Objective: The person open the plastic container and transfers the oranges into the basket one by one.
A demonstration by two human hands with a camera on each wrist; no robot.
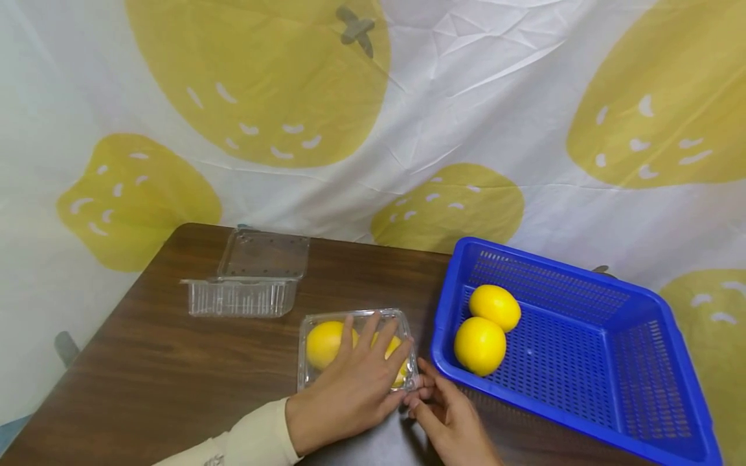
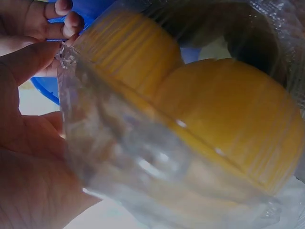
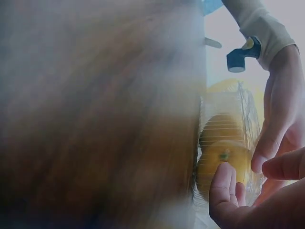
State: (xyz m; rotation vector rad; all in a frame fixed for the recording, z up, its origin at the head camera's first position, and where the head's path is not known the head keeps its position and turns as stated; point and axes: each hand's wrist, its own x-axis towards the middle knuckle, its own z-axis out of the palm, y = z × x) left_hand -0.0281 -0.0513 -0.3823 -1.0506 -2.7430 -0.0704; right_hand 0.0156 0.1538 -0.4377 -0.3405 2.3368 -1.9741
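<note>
A clear plastic clamshell box (image 1: 309, 378) with round yellow citrus fruits (image 1: 324, 345) inside stands on the table, its lid down. My left hand (image 1: 355, 382) lies across the lid with fingers spread and straight. At the front right corner of the box, my right hand (image 1: 451, 414) pinches the rim between thumb and curled fingers. In the right wrist view the fingers (image 3: 222, 183) are low against the ribbed side, in front of a fruit (image 3: 228, 160) with a green stem end. Two fruits (image 2: 233, 119) show through the plastic in the left wrist view.
Right of the box stands a blue plastic basket (image 1: 583, 395) holding two yellow fruits (image 1: 480, 346). A second clear clamshell (image 1: 241, 299), lid raised, sits at the back left of the brown table (image 1: 233, 369). A lemon-print cloth (image 1: 419, 116) hangs behind the table.
</note>
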